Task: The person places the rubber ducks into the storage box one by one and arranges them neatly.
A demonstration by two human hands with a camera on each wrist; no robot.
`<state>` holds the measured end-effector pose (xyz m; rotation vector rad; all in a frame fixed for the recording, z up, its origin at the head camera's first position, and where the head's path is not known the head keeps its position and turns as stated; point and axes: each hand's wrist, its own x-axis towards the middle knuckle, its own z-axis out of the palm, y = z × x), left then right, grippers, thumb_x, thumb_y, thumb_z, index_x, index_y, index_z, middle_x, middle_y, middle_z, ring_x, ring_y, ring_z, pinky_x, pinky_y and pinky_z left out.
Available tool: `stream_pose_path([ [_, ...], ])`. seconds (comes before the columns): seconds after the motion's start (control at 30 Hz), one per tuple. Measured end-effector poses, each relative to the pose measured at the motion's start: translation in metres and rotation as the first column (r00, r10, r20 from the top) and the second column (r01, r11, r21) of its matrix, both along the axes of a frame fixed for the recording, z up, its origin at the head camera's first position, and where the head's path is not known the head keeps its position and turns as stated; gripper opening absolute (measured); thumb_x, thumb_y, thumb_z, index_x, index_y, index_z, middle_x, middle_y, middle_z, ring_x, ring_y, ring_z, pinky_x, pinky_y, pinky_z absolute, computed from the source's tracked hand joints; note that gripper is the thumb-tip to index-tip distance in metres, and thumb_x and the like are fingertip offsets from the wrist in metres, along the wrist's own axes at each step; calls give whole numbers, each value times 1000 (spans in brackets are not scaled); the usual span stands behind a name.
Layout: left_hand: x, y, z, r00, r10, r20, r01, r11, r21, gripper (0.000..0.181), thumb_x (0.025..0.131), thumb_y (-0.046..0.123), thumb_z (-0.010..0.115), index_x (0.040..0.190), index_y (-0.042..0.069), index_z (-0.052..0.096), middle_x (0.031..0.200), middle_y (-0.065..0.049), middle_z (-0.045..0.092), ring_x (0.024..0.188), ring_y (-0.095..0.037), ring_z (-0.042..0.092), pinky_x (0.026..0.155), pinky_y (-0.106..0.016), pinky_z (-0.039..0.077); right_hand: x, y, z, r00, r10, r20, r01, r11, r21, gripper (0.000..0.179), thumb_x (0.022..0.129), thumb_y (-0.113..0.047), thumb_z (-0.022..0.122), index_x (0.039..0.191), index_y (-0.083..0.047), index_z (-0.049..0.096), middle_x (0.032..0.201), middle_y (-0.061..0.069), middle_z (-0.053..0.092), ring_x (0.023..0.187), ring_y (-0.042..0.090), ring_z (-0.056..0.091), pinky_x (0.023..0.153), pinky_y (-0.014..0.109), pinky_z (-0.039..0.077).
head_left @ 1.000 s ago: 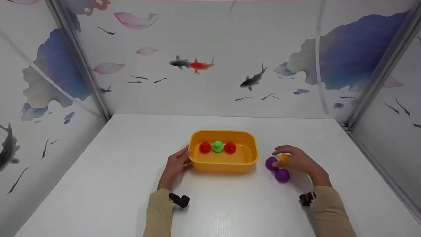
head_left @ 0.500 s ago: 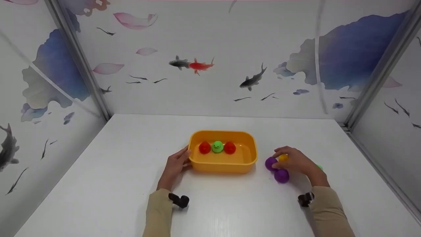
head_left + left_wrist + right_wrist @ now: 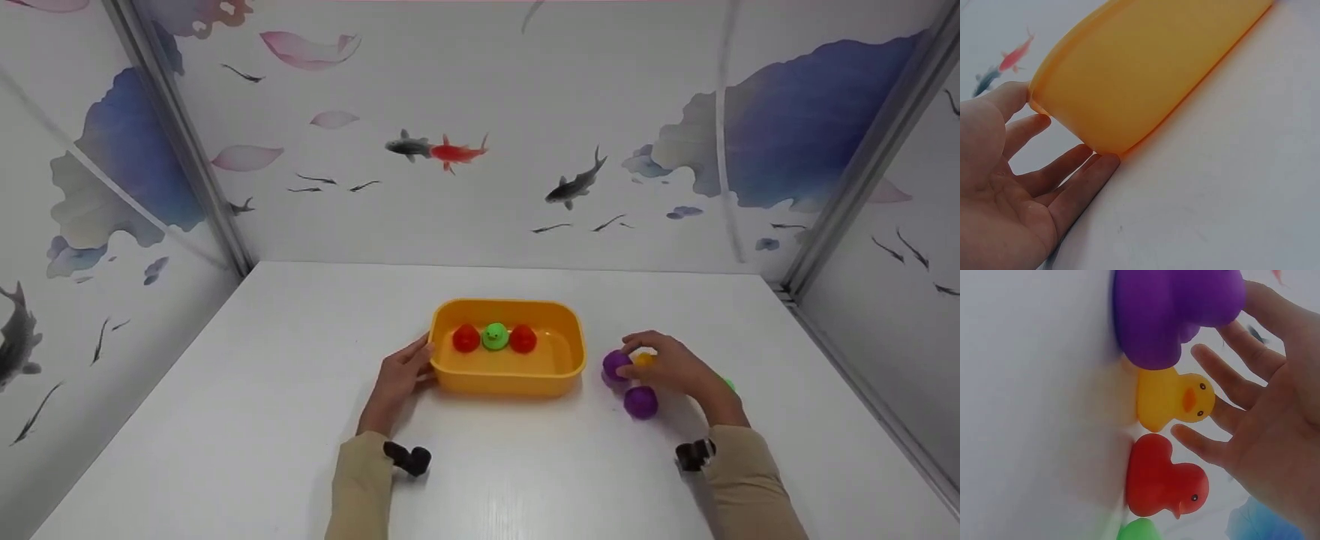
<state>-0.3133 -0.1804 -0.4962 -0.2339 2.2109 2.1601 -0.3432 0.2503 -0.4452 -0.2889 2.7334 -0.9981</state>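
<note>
An orange-yellow plastic tub [image 3: 510,386] stands mid-table. My left hand [image 3: 400,379] holds its left end, thumb at the rim and fingers against the outer wall. To the right of the tub, my right hand [image 3: 679,367] pinches a purple toy duck [image 3: 616,364] between thumb and fingers. A second purple duck [image 3: 640,403] stands just nearer to me. Beneath my right fingers shows a yellow duck [image 3: 1157,399]; in the right wrist view, a red duck [image 3: 1154,478] stands beside it. Part of a green duck [image 3: 1140,531] shows past that, mostly hidden by my wrist in the head view.
Inside the tub, a red duck [image 3: 466,339], a green duck [image 3: 495,337] and another red duck [image 3: 523,340] sit in a row. Walls printed with fish enclose the white table [image 3: 262,420] at the back and both sides.
My right fingers have closed in on the farther purple duck, which has shifted slightly up and away from the nearer one. The left hand and tub have stayed in place.
</note>
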Motion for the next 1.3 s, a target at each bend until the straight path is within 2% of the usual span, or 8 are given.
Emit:
stream_pose_path([
  [0.17,0,-1,-1,1000,-4,2,4,1000,19,49,102,34,58,148,21,50,145,-11,58,106,-18,67,95,-33,59,4,-3,10,1000,18,-17,-19,999,-40,43,89,-45,73,118,-14,65,152,14,47,144,45,33,116,69,28],
  [0.3,-1,-1,-2,1000,-5,10,5,1000,0,50,102,37,58,149,23,49,146,-9,57,108,-20,66,96,-33,58,6,-7,18,999,30,-15,-31,994,-103,45,90,-42,73,121,-11,62,152,15,47,140,43,41,116,59,38],
  [0.43,-2,-1,-2,1000,-1,21,1,1000,1,49,101,39,59,148,26,50,145,-7,59,110,-20,66,95,-33,58,9,-12,26,999,43,-14,-45,982,-184,43,91,-37,74,120,-9,59,151,15,49,133,39,51,107,45,51],
  [0.57,-2,-1,-3,1000,2,31,-2,1000,-18,49,101,40,58,148,27,51,143,-7,60,110,-19,66,95,-32,58,13,-15,32,998,47,-32,-53,977,-207,42,90,-35,74,121,-10,59,147,14,53,128,36,56,102,40,55],
  [0.77,-2,0,-1,999,6,35,-6,1000,-17,49,101,39,58,148,26,49,142,-9,61,108,-19,66,95,-33,58,17,-23,39,998,29,-51,-39,974,-223,45,91,-34,74,124,-9,57,141,17,56,126,36,58,103,43,54],
  [1.03,-2,-2,-3,1000,4,25,-4,1000,-27,49,101,39,58,148,25,51,137,-10,64,103,-18,67,95,-32,58,16,-34,41,995,-13,-98,-13,965,-261,61,90,-50,70,134,-10,55,136,17,60,125,34,59,109,50,49],
  [1.17,-2,-1,-4,1000,-18,21,18,1000,-24,50,101,40,57,148,25,50,140,-8,62,104,-19,65,98,-33,57,15,-39,41,993,-29,-110,-5,955,-296,62,90,-52,69,135,-12,56,140,15,58,124,33,59,108,49,50],
  [1.3,-3,-2,-2,1000,-9,23,10,1000,-11,49,101,40,58,148,26,51,141,-7,62,107,-20,65,100,-34,56,7,-48,41,992,-27,-122,-14,946,-323,59,90,-51,69,133,-12,58,140,15,58,123,32,60,107,46,51],
])
